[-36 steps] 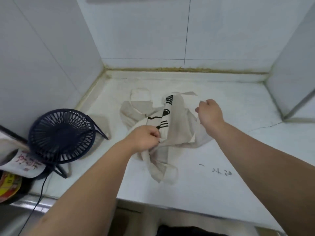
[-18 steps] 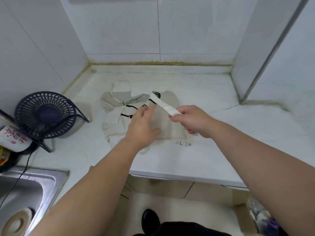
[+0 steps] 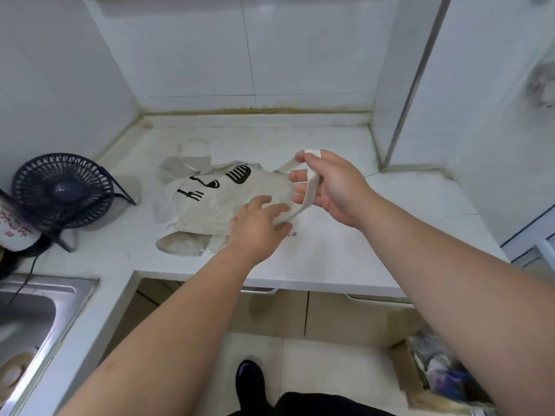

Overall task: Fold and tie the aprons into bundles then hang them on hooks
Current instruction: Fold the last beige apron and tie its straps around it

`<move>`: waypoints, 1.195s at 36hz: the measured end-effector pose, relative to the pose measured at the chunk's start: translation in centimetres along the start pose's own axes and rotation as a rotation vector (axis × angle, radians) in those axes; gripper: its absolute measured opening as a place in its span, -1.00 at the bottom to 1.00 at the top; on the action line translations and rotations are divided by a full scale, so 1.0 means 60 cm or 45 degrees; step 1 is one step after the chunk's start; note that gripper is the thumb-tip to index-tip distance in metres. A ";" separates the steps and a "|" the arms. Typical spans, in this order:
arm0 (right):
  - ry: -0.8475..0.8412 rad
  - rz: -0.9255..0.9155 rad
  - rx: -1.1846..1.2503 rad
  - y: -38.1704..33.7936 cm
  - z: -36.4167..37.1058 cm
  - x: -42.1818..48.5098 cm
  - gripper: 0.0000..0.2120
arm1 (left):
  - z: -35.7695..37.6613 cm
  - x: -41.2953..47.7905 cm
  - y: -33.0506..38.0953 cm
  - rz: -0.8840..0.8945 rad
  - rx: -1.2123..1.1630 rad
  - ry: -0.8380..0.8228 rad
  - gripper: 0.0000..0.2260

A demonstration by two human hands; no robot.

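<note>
On the white countertop (image 3: 375, 235), in a corner of tiled walls, a beige apron (image 3: 216, 205) lies crumpled and partly folded, its black kitchen-utensil prints facing up. More of its cloth is bunched behind it and along the near edge.

The left hand (image 3: 258, 223) lies palm down on the apron's near right part. Its fingers are straight and slightly spread, and it presses the cloth flat to the counter without gripping anything.

The right hand (image 3: 333, 184) is raised above the counter just to the right of the apron, palm turned toward the left. It holds the apron's strap (image 3: 310, 187), pinching it at the top between thumb and forefinger. From the pinch the band runs down across the inside of the other fingers, which are loosely bent and apart. It then drops to the counter beside the left fingertips. A second run of the strap leads from the pinch back to the apron's far right corner, so the band forms a loop around the fingers.

A dark blue desk fan (image 3: 63, 190) stands to the left of the apron, near it but apart. A stainless sink (image 3: 27, 310) sits at the lower left. A dark shoe (image 3: 249, 379) shows on the floor below the counter.
</note>
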State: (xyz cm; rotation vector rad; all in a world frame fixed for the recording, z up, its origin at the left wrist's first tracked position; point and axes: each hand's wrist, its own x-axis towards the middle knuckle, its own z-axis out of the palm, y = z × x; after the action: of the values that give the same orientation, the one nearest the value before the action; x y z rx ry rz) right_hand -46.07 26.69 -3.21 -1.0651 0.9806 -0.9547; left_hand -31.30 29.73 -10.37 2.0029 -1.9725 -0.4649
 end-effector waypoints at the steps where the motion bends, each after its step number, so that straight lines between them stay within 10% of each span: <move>1: 0.014 -0.014 0.013 -0.003 -0.005 0.000 -0.87 | 0.001 0.005 0.003 0.037 -0.007 0.026 -0.76; 10: 0.513 -0.401 -0.490 -0.023 -0.019 0.004 -0.75 | -0.049 -0.002 0.010 -0.102 -0.468 0.312 -0.83; 15: 0.517 -0.536 -0.490 -0.032 -0.013 0.017 -0.22 | -0.104 0.002 0.000 -0.223 -0.558 0.585 -0.79; 24: 0.565 -0.572 -0.319 -0.052 -0.010 0.023 -0.33 | -0.140 -0.015 -0.033 -0.239 -0.032 0.158 -0.44; 28: 0.337 -0.544 -0.660 -0.041 0.003 0.019 -0.54 | -0.144 -0.030 -0.044 -0.226 -0.140 0.445 -0.78; 34: -0.190 -0.242 -1.223 0.024 0.036 0.003 0.07 | -0.157 -0.066 -0.018 -0.197 -0.779 0.535 -0.78; 38: 0.150 -0.271 -1.671 0.058 0.052 -0.001 -0.17 | -0.165 -0.097 -0.015 -0.161 -0.933 0.633 -0.74; 43: 0.364 -0.234 -1.414 0.041 0.049 -0.003 -0.75 | -0.178 -0.119 -0.036 -0.182 -0.897 0.700 -0.74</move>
State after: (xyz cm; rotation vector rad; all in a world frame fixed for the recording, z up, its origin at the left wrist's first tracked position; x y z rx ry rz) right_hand -42.96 28.08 -4.99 -1.9886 1.7530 -0.6818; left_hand -24.88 36.70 -1.46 1.5841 -1.1285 -0.4844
